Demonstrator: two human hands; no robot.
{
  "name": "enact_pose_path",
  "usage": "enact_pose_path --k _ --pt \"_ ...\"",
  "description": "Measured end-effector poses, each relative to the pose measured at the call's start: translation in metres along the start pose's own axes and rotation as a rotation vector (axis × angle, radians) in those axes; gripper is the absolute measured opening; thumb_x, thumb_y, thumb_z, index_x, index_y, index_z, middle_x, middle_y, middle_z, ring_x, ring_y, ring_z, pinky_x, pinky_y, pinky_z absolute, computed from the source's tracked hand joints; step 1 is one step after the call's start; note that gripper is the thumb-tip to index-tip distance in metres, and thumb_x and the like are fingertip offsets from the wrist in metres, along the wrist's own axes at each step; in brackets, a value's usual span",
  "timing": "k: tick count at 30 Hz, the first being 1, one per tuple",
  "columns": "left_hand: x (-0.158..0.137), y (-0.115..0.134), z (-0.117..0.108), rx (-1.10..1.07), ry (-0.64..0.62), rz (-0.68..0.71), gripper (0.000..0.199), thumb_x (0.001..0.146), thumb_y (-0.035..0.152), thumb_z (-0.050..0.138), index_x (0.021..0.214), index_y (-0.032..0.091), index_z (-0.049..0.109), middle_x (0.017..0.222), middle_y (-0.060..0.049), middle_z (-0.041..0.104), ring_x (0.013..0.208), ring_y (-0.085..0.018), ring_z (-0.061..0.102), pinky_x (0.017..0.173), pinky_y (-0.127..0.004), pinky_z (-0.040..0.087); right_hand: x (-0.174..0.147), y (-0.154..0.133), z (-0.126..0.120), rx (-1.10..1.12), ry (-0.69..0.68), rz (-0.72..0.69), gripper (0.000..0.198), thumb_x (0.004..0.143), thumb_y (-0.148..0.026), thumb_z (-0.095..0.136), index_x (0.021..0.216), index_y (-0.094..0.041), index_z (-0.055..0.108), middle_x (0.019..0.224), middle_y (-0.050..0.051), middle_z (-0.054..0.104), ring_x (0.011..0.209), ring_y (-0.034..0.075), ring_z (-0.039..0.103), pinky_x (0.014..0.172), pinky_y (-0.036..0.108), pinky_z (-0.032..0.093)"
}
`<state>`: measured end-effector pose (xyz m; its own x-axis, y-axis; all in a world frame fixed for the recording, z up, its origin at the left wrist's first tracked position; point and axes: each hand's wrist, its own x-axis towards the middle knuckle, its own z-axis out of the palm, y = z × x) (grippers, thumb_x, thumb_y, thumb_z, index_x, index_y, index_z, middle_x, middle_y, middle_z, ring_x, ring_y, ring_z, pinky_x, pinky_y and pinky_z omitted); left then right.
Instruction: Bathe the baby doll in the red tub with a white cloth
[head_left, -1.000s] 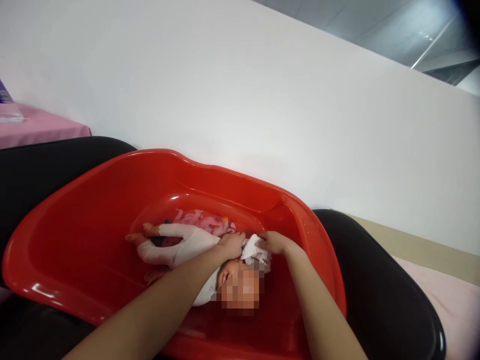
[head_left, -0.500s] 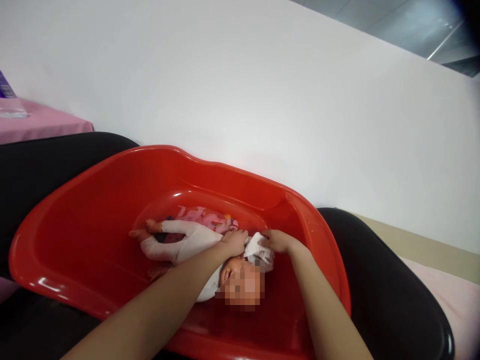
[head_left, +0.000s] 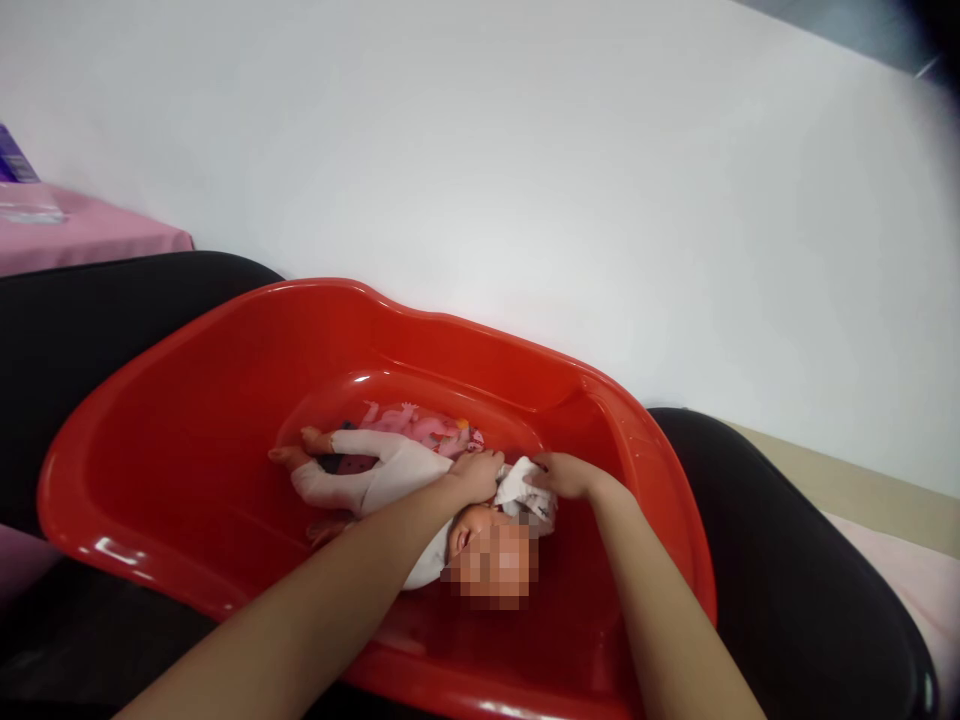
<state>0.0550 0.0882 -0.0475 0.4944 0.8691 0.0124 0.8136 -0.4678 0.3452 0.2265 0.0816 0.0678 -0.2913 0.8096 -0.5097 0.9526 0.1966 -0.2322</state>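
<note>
A baby doll [head_left: 409, 475] in a white outfit lies on its back inside a red baby bathtub [head_left: 172, 430], legs to the left and head to the right. My left hand [head_left: 478, 476] is closed at the doll's far shoulder, around its raised arm, which it mostly hides. Just right of it, my right hand [head_left: 562, 474] pinches a white cloth [head_left: 517, 487] with a dark print, beside the doll's head. Whether this cloth is part of the outfit, I cannot tell. Behind the doll lies a pink printed picture or smaller figure [head_left: 420, 425] on the tub floor.
Black padded seats [head_left: 795, 560] flank the tub on both sides. A white wall [head_left: 480, 170] rises directly behind it. At the far left, a pink-covered surface [head_left: 112, 230] carries a purple package [head_left: 13, 158] and a clear plastic item [head_left: 30, 205].
The view has shifted slightly, so the tub sits a little further right and higher. Both hands keep nearly the same place at the doll's arm and the cloth.
</note>
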Motion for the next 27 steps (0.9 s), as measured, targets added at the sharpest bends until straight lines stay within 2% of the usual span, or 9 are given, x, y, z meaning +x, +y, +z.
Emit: enact_pose_path --k 11,18,27 --pt "0.0012 -0.0013 0.0013 -0.003 -0.012 0.003 0.031 0.076 0.023 0.053 0.106 0.017 0.053 0.111 -0.013 0.065 0.102 -0.029 0.062 0.083 -0.040 0.051 -0.0027 0.0003 0.0004 0.039 -0.024 -0.021 0.026 0.087 -0.036 0.054 0.097 -0.013 0.062 0.095 0.010 0.069 0.078 0.017 0.060 0.064 0.023 0.041" --pt "-0.0008 0.0007 -0.0020 -0.012 -0.024 -0.002 0.030 0.079 0.023 0.051 0.108 0.018 0.054 0.112 -0.012 0.064 0.105 -0.028 0.060 0.086 -0.039 0.050 -0.0010 0.0033 0.0012 0.057 -0.037 -0.029 0.025 0.084 -0.035 0.056 0.094 -0.012 0.061 0.091 0.009 0.068 0.074 0.016 0.058 0.063 0.024 0.040" --pt "-0.0031 0.0026 -0.0064 -0.034 -0.049 -0.015 0.034 0.077 0.024 0.055 0.111 0.016 0.053 0.114 -0.013 0.063 0.108 -0.029 0.059 0.090 -0.041 0.048 -0.0034 0.0018 0.0008 0.086 -0.043 -0.027 0.029 0.084 -0.036 0.055 0.099 -0.012 0.062 0.094 0.009 0.069 0.078 0.017 0.059 0.066 0.024 0.041"
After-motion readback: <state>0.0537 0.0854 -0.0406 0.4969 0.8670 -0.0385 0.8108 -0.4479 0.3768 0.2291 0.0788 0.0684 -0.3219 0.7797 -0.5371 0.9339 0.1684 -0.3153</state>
